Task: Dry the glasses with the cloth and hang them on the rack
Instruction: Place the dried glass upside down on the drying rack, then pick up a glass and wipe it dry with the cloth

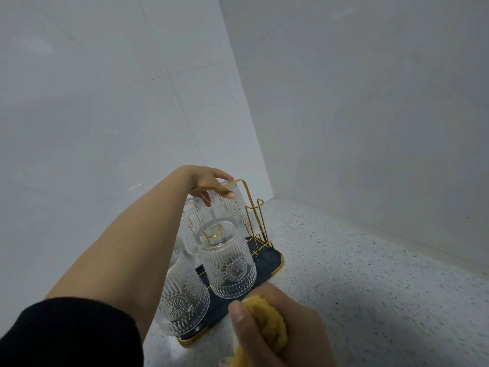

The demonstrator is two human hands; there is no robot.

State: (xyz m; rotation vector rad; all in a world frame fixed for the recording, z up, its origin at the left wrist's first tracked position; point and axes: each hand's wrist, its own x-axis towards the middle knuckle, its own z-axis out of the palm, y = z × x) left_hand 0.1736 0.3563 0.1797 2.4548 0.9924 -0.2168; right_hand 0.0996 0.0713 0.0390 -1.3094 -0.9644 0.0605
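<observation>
A gold wire rack (pixel 255 221) on a dark blue tray (pixel 272 260) stands in the counter's corner. Several ribbed clear glasses hang upside down on its prongs: a near one (pixel 182 305), a middle one (pixel 227 263) and one behind it (pixel 191 215). My left hand (pixel 211 185) reaches over the rack and its fingers curl round the base of the far glass (pixel 232 205), which sits upside down at the rack's back. My right hand (pixel 277 332) grips a bunched yellow cloth (pixel 267 324) at the frame's bottom edge, in front of the tray.
The speckled white counter (pixel 370 287) runs to the right and toward me. White tiled walls (pixel 132 102) close in behind and to the left of the rack. One bare prong (pixel 259 205) stands at the rack's far right.
</observation>
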